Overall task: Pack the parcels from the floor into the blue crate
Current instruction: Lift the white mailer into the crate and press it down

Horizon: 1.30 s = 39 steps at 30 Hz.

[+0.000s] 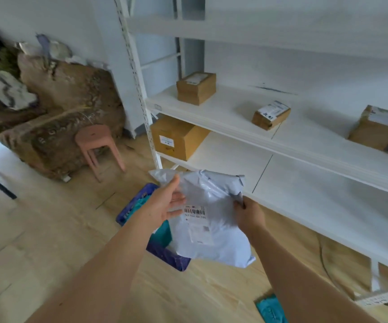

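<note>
Both hands on one grey poly parcel [214, 243], held in the air above the blue crate [130, 209]. Left hand [165, 203] grips its left edge, thumb over, fingers beneath; right hand [250, 215] pinches the right edge.

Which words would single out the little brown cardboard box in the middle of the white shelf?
On the white metal shelving unit, look at the board carrying three boxes. The small brown cardboard box lies between a squarish cardboard box on its left and a larger cardboard box at the right edge. It is the smallest and sits skewed to the shelf's front.
</note>
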### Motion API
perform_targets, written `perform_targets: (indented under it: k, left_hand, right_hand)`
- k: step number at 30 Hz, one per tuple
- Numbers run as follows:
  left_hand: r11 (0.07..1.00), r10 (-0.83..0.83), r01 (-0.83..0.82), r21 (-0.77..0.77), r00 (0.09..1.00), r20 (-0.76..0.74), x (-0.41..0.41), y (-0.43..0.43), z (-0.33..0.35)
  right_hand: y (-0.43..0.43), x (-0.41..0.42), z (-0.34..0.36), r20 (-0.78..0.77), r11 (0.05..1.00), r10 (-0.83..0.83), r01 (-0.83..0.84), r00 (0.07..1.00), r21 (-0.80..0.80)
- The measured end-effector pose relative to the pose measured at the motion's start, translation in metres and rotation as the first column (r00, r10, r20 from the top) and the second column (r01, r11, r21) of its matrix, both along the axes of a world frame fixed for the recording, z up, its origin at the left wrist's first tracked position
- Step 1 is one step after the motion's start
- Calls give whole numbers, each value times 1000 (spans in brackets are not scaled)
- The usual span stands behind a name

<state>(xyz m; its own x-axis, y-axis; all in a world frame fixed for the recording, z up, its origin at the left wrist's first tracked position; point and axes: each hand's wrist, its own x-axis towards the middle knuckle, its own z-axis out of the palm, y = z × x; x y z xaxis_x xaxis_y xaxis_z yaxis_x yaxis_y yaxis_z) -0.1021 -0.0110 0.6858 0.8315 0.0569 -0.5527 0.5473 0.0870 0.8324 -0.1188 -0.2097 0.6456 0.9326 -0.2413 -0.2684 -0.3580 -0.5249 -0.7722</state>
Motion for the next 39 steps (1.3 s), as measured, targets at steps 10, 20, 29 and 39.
perform_targets:
  k: [10,20,29,39]
  left_hand:
    - [981,39,-41,191,999,13,9,148,-27]
    - [966,-65,69,249,998,-26,93,202,-66]
    - [956,-176,169,240,984,9,260,260,-94]
    - [883,-183,171,437,983,-16,390,285,-199]
  right_hand:
    - [136,48,24,58,993,-86,80,995,88]
    - [183,146,-5,-32,935,-239,239,971,264]
    - [233,294,-62,-229,860,-297,364,927,358]
    - [278,384,-152,-304,743,-447,539,841,398]
